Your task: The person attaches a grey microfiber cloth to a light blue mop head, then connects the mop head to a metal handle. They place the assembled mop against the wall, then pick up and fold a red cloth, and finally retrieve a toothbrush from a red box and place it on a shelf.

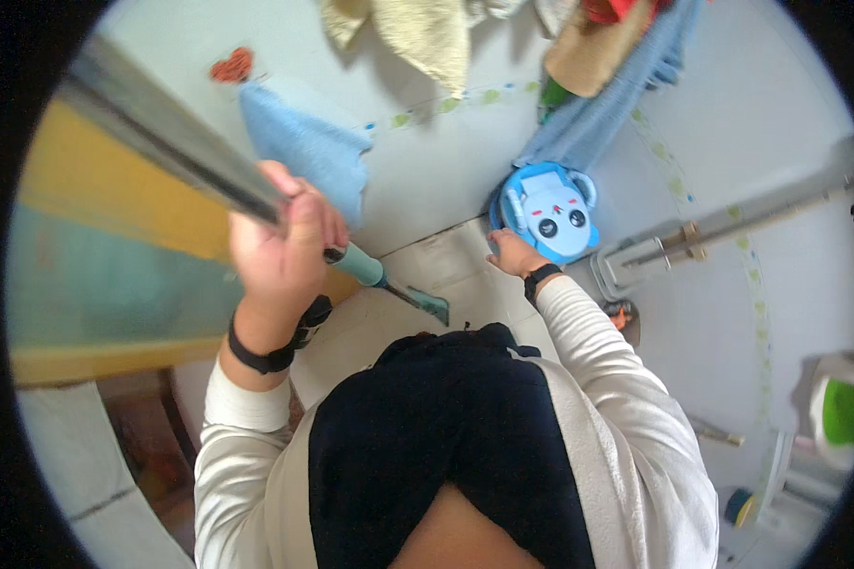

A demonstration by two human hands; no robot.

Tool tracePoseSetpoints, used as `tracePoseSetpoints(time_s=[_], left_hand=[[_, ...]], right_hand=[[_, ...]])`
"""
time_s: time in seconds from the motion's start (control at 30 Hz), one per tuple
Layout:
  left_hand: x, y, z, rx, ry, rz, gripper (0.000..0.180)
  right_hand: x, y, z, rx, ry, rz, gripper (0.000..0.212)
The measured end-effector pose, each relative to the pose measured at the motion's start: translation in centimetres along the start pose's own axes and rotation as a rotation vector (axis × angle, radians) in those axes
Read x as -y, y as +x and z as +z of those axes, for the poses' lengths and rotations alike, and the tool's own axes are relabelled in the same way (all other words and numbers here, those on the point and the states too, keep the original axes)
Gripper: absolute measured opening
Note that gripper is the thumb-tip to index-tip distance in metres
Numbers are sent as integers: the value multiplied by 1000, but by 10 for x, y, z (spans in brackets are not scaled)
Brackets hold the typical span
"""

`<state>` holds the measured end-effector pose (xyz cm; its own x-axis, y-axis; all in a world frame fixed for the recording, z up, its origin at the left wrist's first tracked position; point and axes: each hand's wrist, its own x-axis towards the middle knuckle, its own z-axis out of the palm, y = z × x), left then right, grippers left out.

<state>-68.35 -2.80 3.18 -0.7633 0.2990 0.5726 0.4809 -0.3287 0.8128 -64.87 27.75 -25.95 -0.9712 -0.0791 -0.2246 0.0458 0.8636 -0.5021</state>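
Note:
My left hand (299, 232) is wrapped round a long pole (176, 128), which slants from the upper left down toward the floor. Past the hand, the pole carries a pale teal sleeve (359, 266). A small, flat teal head (432, 305) ends it near the floor; its exact kind is unclear. In front of my body, my right hand (519, 254) reaches out with thumb and fingers apart, and nothing shows in it. It is nearest to a blue child's potty seat (554, 213) with an animal face and side handles; whether they touch I cannot tell.
Towels hang on the far wall: a cream one (427, 43), a light blue one (304, 142) and a long blue one (588, 119). A grey pipe (759, 228) runs along the right wall. A yellow and teal panel (114, 237) stands at my left.

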Motion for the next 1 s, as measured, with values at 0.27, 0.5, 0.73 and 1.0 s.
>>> tracePoseSetpoints(time_s=[0.27, 0.5, 0.73, 1.0], left_hand=[[-59, 60, 52, 180, -35, 241, 25], [-67, 80, 85, 212, -141, 259, 32], [-27, 91, 188, 453, -397, 404, 27], [5, 79, 406, 404, -384, 174, 32]], right_hand=[[-63, -83, 16, -93, 5, 703, 65], [-135, -192, 48, -212, 29, 872, 53], [-209, -267, 21, -591, 390, 820, 32], [-133, -288, -166, -814, 636, 32, 44]])
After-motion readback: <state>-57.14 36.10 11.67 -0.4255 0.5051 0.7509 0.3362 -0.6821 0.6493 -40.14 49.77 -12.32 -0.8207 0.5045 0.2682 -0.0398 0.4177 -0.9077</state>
